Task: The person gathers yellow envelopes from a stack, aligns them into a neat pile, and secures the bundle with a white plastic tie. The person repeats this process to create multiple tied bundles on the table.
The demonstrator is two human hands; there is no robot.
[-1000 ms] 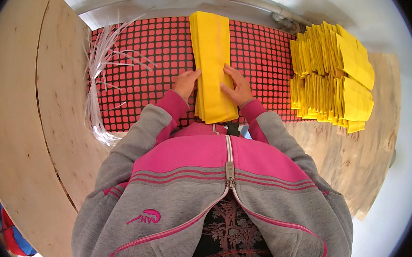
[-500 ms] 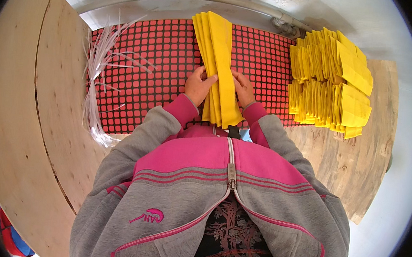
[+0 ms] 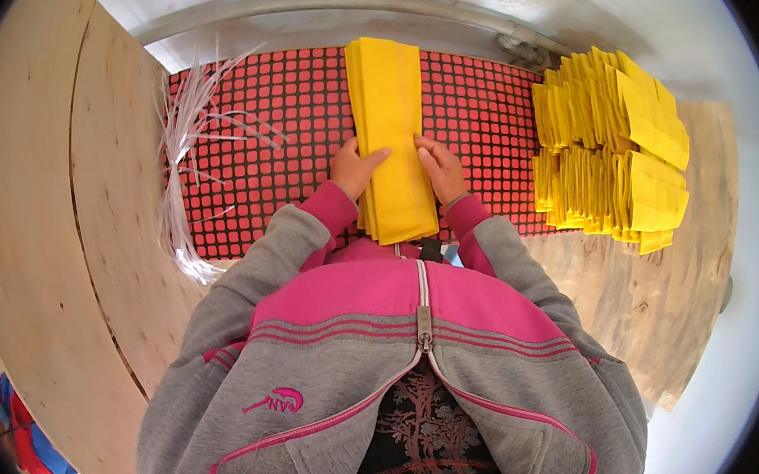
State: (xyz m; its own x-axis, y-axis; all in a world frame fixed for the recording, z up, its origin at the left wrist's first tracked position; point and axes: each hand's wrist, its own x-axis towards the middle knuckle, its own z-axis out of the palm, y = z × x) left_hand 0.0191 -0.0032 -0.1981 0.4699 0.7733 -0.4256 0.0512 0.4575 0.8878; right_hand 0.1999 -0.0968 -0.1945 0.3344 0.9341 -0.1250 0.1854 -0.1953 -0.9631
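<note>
A long stack of folded yellow cloth strips lies lengthwise in front of me, its near end close to my jacket. My left hand grips its left edge, thumb on top and the other fingers partly hidden. At the right edge, my right hand pinches the same stack with bent fingers. Beneath it is a red mat with a black grid pattern.
Two rows of folded yellow cloth bundles stand at the right, partly on the wooden tabletop. A bunch of thin whitish plastic strips lies on the left. Beyond the mat runs a pipe; a wooden panel borders the left.
The yellow stack has flattened and evened out, its far end lower in view and no longer fanned. Both hands have shifted slightly along its edges, still holding it.
</note>
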